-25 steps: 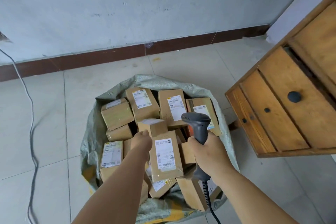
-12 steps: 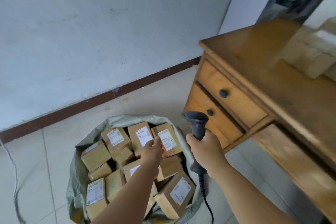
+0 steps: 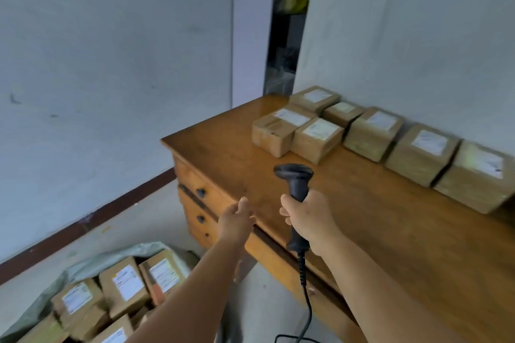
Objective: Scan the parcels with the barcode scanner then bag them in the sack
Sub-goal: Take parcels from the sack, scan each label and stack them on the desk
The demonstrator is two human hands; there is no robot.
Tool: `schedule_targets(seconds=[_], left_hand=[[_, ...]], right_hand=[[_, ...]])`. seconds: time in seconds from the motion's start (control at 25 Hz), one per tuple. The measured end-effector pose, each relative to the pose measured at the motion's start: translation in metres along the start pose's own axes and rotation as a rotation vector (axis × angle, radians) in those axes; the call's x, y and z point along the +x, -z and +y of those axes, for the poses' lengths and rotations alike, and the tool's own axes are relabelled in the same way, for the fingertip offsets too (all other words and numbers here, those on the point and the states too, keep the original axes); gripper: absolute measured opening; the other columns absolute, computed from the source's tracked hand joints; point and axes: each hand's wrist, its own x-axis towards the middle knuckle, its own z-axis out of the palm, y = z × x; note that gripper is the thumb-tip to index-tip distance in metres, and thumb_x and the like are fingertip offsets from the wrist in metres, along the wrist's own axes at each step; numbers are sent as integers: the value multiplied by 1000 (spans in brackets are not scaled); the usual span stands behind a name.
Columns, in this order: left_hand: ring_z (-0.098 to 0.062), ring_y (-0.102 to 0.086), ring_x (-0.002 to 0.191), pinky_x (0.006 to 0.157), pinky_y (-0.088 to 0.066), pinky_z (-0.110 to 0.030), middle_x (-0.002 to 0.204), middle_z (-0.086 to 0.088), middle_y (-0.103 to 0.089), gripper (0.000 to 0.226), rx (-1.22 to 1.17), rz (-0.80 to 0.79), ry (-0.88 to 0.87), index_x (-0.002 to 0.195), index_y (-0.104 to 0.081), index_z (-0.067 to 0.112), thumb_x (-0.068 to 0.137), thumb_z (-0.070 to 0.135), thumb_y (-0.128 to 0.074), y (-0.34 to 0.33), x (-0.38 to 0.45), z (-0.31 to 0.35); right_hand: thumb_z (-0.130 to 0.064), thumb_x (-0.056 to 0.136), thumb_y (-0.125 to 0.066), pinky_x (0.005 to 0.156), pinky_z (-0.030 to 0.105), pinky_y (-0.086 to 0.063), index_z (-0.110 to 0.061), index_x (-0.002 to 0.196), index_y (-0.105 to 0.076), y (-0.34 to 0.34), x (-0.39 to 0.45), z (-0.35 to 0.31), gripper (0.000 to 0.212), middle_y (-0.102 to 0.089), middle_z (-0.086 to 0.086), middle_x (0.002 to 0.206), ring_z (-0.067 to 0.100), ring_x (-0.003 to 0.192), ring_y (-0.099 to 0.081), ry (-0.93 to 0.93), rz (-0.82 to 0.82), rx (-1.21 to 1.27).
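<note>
- Left hand point(image 3: 237, 221), lower centre of frame: empty, fingers loosely spread, palm forward, at the front edge of the counter point(image 3: 390, 231). A second ago it was down at the sack on a parcel; that parcel is now let go.
- Right hand point(image 3: 308, 218), just right of it: fist closed round the barcode scanner point(image 3: 295, 184) handle, head upright and facing away toward the counter, cable hanging to bottom of frame. Same grip as before.
- View has swung up from the sack to the counter top over the last second.
- Sack point(image 3: 83, 264), lower left corner: grey woven, mouth open, packed with labelled brown boxes, on the floor beside the counter's drawers point(image 3: 200, 195).
- Parcels on the counter point(image 3: 370, 133), right-centre to right edge: a row and cluster of brown boxes with white labels up, along the wall. Blurred, label print unreadable. About seven or eight, not sure.
- Nearest to the hands is the small box point(image 3: 316, 139) at the cluster's front, apart from both hands.
- Reading: one bagging cycle looks finished, next one starting. Left hand likely reaching for a counter parcel; scan comes after that.
- Plenty of parcels left, task well short of done.
- Sack looks near full, so room may run out.
</note>
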Motion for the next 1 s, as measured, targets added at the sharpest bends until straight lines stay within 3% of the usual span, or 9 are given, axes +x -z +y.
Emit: schedule_targets(seconds=[0.16, 0.32, 0.48, 0.68, 0.8, 0.88, 1.0], left_hand=[[-17, -62, 93, 93, -49, -37, 94, 3, -63, 37, 67, -20, -49, 121, -55, 16, 98, 44, -46, -82, -17, 21], [-19, -61, 95, 86, -51, -34, 96, 1, -63, 40, 152, 17, -103, 125, -56, 14, 99, 42, -45, -130, -15, 46], [-22, -55, 116, 98, -49, -39, 135, -2, -55, 49, 391, -7, -202, 140, -44, 23, 96, 44, -49, -157, 11, 68], [-14, -52, 111, 76, -45, -21, 150, -2, -39, 63, 770, -180, -372, 149, -29, 22, 94, 33, -57, -193, 64, 94], [-21, -49, 124, 93, -45, -26, 149, -6, -38, 68, 898, -231, -334, 150, -28, 18, 92, 32, -60, -213, 115, 110], [-26, -43, 131, 106, -41, -38, 151, -8, -34, 71, 1006, -252, -342, 150, -27, 19, 90, 36, -61, -225, 148, 114], [-28, -39, 132, 107, -40, -43, 148, -9, -36, 66, 1104, -235, -359, 147, -33, 18, 89, 37, -60, -238, 184, 115]], right_hand=[[-17, 91, -56, 82, 50, -53, -12, 80, -46, 80, 7, -9, 15, -64, 27, 95, 44, 95, -63, -18, 81, 48], [-17, 90, -57, 71, 36, -46, -15, 76, -49, 127, 22, -18, 16, -68, 25, 103, 36, 83, -63, -7, 140, 80], [-20, 90, -58, 75, 36, -50, -16, 81, -52, 148, 47, -28, 11, -70, 16, 95, 32, 89, -66, -12, 177, 89], [-21, 90, -58, 78, 37, -52, -16, 85, -52, 156, 93, -44, 9, -70, 10, 89, 26, 87, -66, -36, 218, 45], [-23, 91, -57, 72, 33, -48, -16, 90, -54, 153, 129, -56, 8, -71, 8, 90, 25, 84, -65, -90, 244, 24], [-22, 92, -56, 73, 33, -47, -10, 99, -54, 150, 155, -63, 13, -71, 10, 90, 25, 80, -61, -130, 244, 34], [-22, 93, -56, 72, 33, -50, -6, 103, -55, 146, 184, -72, 19, -72, 9, 88, 22, 79, -62, -186, 226, 4]])
